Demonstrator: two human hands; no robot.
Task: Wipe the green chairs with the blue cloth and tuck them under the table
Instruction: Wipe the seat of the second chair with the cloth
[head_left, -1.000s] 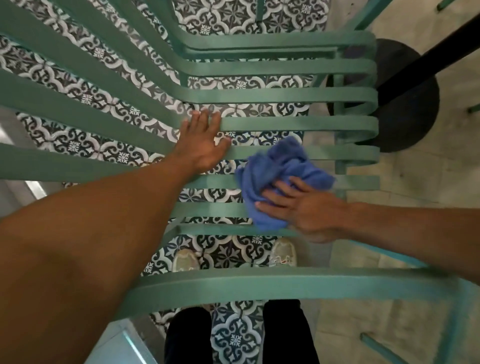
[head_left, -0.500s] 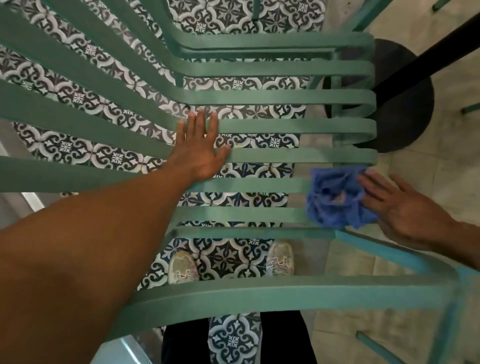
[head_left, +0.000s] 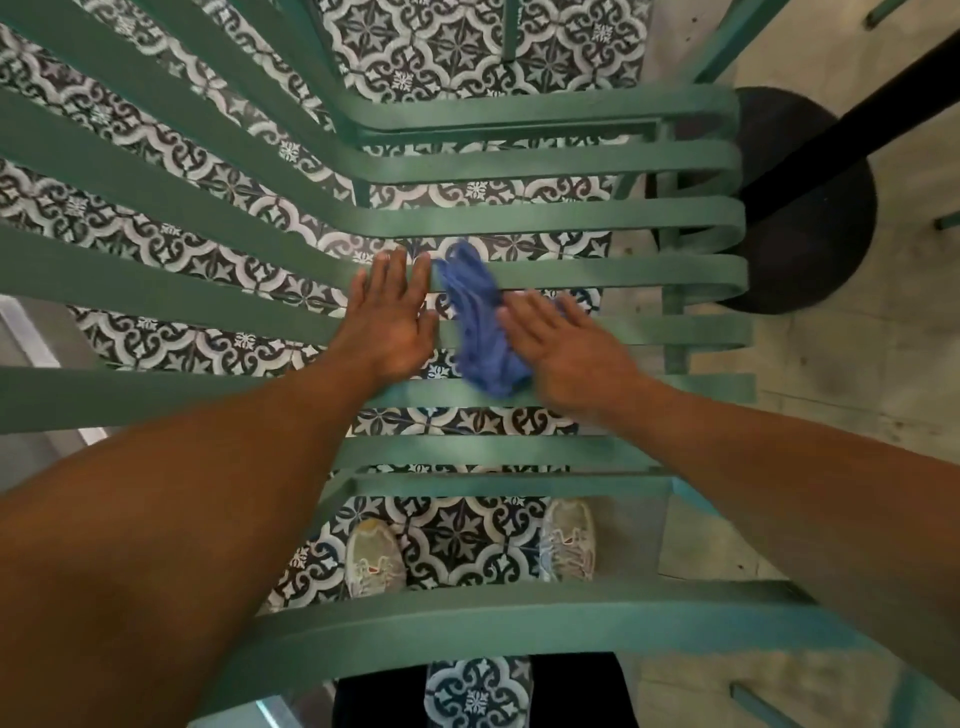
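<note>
Tiles (head_left: 467, 41) show beneath green chair (head_left: 571, 166); left hand (head_left: 389, 327) flat on it, right hand (head_left: 566, 353) flat pressing blue cloth (head_left: 480, 338).

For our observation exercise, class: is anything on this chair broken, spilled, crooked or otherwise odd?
Nothing stands out. The slats of the green chair look whole and evenly spaced; the blue cloth lies bunched under the flat right hand, the left hand rests flat beside it. No spill shows on the floor tiles.

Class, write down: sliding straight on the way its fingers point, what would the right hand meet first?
The blue cloth, which the right hand presses from above; beyond it, probably the left hand, though depth is unclear.
</note>
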